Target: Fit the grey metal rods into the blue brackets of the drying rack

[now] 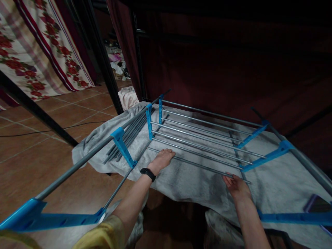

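A thin grey metal rod (199, 165) lies crosswise in front of me, over the grey blanket. My left hand (163, 160), with a black band on its wrist, is closed over the rod near its left end. Near the right end, my right hand (236, 185) holds the same rod, palm turned up. Just beyond is a partly assembled rack, with several parallel rods (197, 136) spanning between blue plastic brackets (149, 121) on the left and blue brackets (269, 155) on the right. A thicker grey tube (85, 162) carries the left brackets.
Several loose grey rods (132, 135) lie bundled on the grey blanket (178, 186), behind the left tube. Black frame posts (106, 58) rise at the left. A dark cable (52, 130) crosses the tiled floor (33, 148). A flat dark purple-edged object (317, 204) lies at right.
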The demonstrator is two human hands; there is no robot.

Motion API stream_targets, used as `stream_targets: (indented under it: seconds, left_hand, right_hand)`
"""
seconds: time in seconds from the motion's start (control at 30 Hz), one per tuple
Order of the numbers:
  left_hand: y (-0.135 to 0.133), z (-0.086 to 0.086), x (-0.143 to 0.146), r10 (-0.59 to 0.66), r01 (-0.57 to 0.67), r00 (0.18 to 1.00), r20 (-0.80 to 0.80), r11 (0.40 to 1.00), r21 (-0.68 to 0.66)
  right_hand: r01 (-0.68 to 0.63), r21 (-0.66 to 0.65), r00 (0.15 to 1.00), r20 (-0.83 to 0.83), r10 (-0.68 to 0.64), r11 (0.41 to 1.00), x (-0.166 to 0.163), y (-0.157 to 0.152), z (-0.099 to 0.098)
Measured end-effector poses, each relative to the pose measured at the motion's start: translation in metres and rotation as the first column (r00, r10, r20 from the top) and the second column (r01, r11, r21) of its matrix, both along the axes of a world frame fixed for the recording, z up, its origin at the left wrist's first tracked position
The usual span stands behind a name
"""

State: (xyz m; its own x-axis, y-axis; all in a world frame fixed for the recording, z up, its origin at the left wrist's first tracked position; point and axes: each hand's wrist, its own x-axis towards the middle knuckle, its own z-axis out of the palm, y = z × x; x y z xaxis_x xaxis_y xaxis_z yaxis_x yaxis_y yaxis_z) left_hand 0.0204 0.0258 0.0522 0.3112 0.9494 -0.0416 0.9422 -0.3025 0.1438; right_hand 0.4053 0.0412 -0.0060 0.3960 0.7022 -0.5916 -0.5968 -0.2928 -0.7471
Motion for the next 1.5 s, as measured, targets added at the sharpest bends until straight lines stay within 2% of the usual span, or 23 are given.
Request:
stream_targets:
  seconds: [0.63,0.83,1.0,1.3,1.5]
  left_hand:
    - [0.007,-0.007,-0.002,-0.04,0.04,0.998,0.044,0.999,0.009]
    - [0.01,-0.011,-0.003,-0.044,0.043,0.999,0.021,0.999,0.025]
    - [0.013,-0.014,-0.002,-0.03,0.028,0.999,0.041,0.998,0.053]
    - [0.012,-0.004,-0.001,-0.039,0.036,0.994,0.099,0.999,0.04]
    - [0.012,0.0,0.0,-0.053,0.051,0.997,0.05,0.998,0.036]
  right_hand:
    - [0.038,0.027,0.999,-0.014,-0.037,0.999,-0.011,-0.001,0.005]
    - [0.024,0.096,0.999,-0.03,-0.021,0.995,-0.013,-0.003,0.004]
    - [0.045,0.102,0.999,-0.033,-0.041,0.994,-0.015,-0.002,0.003]
    - [0.06,0.126,0.998,-0.033,-0.056,0.99,-0.018,0.002,0.003]
    - [0.027,0.15,0.998,-0.053,-0.02,0.988,-0.019,0.0,0.005]
